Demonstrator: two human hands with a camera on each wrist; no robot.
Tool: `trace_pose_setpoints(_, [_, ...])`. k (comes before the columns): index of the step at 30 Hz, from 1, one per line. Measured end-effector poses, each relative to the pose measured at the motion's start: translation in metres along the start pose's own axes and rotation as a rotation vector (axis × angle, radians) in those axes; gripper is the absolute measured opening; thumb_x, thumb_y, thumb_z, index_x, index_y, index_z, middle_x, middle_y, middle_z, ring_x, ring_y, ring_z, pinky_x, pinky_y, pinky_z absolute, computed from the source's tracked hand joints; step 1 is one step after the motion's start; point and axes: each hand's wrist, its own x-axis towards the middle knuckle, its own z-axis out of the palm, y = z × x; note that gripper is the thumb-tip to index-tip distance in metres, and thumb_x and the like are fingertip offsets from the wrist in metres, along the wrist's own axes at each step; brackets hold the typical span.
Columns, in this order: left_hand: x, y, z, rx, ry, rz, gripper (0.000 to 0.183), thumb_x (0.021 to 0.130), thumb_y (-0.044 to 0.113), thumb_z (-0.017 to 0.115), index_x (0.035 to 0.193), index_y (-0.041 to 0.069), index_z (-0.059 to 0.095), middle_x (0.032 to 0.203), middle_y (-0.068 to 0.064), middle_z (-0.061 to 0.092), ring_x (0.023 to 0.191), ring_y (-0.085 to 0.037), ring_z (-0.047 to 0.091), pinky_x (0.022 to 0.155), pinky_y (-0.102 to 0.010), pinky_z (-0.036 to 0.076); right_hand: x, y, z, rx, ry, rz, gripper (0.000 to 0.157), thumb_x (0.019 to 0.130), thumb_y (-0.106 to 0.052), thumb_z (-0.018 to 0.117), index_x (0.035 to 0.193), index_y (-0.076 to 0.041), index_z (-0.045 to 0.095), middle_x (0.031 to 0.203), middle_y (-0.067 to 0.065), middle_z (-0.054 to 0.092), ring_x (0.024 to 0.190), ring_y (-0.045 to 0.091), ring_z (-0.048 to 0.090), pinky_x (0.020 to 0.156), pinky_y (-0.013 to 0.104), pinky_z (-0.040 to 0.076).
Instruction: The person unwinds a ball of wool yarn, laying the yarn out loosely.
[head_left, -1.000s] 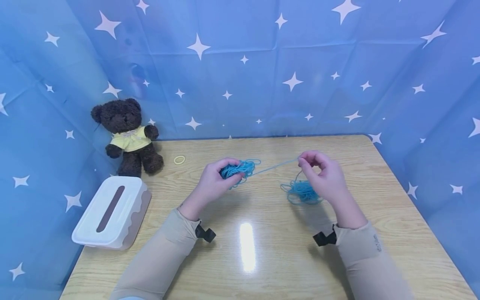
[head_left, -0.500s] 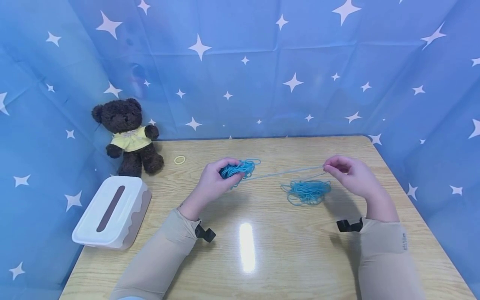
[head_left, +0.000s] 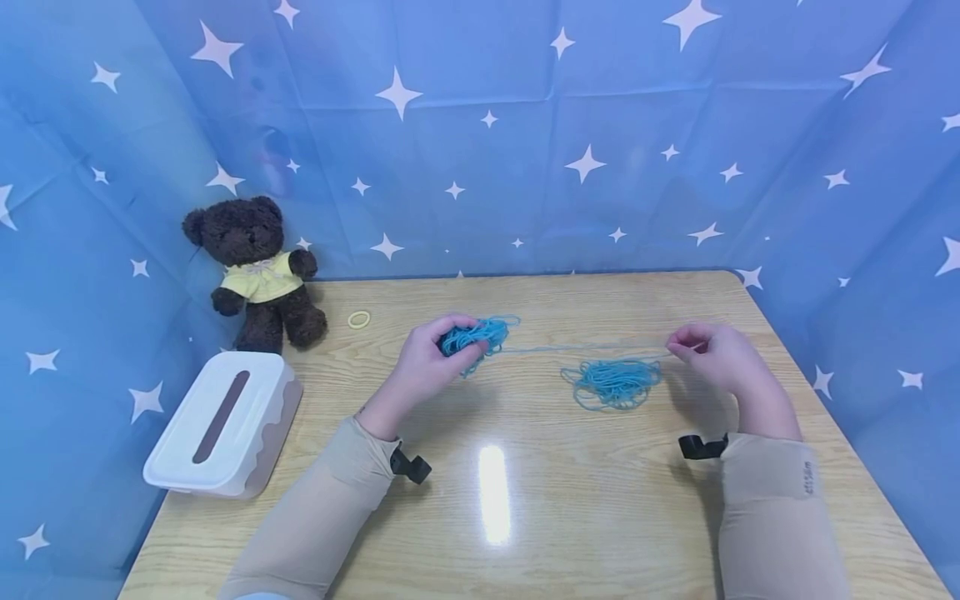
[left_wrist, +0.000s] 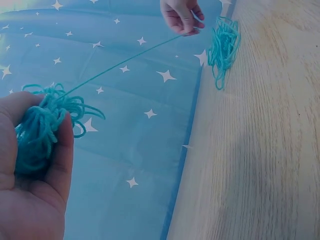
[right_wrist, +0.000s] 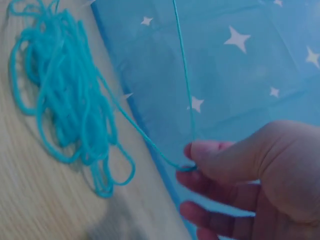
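Note:
My left hand (head_left: 429, 362) grips a loose bundle of turquoise yarn (head_left: 480, 335), its loops sticking out past the fingers. In the left wrist view the yarn bundle (left_wrist: 42, 127) sits between thumb and fingers. One strand (left_wrist: 120, 63) stretches from it to my right hand (head_left: 716, 360), which pinches that yarn between thumb and fingertips. From the pinch the strand (right_wrist: 145, 134) bends back to a second heap of yarn (head_left: 613, 383) lying on the table between the hands. Up close, this heap (right_wrist: 67, 95) shows many loose, elongated loops.
The wooden table (head_left: 585, 517) meets a blue star-patterned curtain (head_left: 510, 150) at the back. A white lidded box (head_left: 202, 425) with a slot stands at the left, below a brown teddy bear (head_left: 258, 275) in a yellow shirt. A small yellow ring (head_left: 359, 320) lies near the bear.
My right hand has moved right and slightly down, drawing a longer strand out of the left-hand bundle and uncovering the heap on the table. The left hand has stayed in place.

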Motion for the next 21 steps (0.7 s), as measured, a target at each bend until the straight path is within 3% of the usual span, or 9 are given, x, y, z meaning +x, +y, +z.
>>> trace_pose_setpoints(7, [0.001,0.002,0.0,0.007,0.026,0.007,0.025,0.098,0.018,0.082,0.122,0.013,0.079,0.125,-0.011,0.08,0.101,-0.02,0.074,0.082,-0.026,0.063,-0.001,0.014,0.002,-0.017,-0.122,0.147,0.037,0.111,-0.035,0.062,0.134,-0.006,0.071,0.139,0.026,0.067,0.124,0.046,0.059,0.103,0.069,0.049])
trace_pose_setpoints(10, [0.001,0.001,0.001,-0.001,0.016,0.012,0.025,0.098,0.017,0.082,0.122,0.012,0.079,0.126,-0.012,0.08,0.101,-0.02,0.075,0.083,-0.026,0.064,-0.003,0.012,0.004,-0.048,-0.159,0.182,0.035,0.11,-0.034,0.063,0.13,-0.008,0.072,0.138,0.026,0.066,0.121,0.045,0.059,0.101,0.068,0.05])
trace_pose_setpoints(12, [0.001,0.001,0.001,-0.009,0.004,0.016,0.024,0.099,0.016,0.082,0.122,0.011,0.079,0.125,-0.013,0.08,0.101,-0.021,0.075,0.083,-0.027,0.064,-0.005,0.004,0.005,-0.063,-0.191,0.181,0.038,0.11,-0.035,0.062,0.136,-0.007,0.07,0.143,0.027,0.064,0.126,0.047,0.059,0.102,0.069,0.05])
trace_pose_setpoints(16, [0.001,0.001,0.002,-0.019,-0.019,0.026,0.023,0.099,0.016,0.082,0.121,0.012,0.079,0.124,-0.012,0.08,0.103,-0.021,0.075,0.082,-0.028,0.065,-0.003,-0.03,0.018,-0.114,-0.157,0.031,0.048,0.114,-0.036,0.057,0.149,-0.004,0.062,0.152,0.03,0.062,0.137,0.055,0.058,0.109,0.074,0.049])
trace_pose_setpoints(19, [0.0,0.0,0.002,-0.01,-0.03,0.043,0.023,0.099,0.016,0.082,0.121,0.012,0.079,0.124,-0.012,0.08,0.105,-0.023,0.075,0.083,-0.028,0.065,-0.001,-0.069,0.042,-0.038,-0.056,-0.152,0.05,0.115,-0.038,0.056,0.152,-0.006,0.061,0.153,0.026,0.064,0.137,0.053,0.062,0.112,0.071,0.051])
trace_pose_setpoints(21, [0.0,-0.001,0.003,-0.005,-0.036,0.044,0.023,0.099,0.017,0.082,0.121,0.013,0.079,0.125,-0.011,0.08,0.105,-0.024,0.075,0.084,-0.029,0.065,-0.002,-0.098,0.063,0.076,-0.021,-0.257,0.051,0.114,-0.043,0.058,0.152,-0.01,0.063,0.154,0.019,0.066,0.138,0.048,0.064,0.114,0.068,0.052])
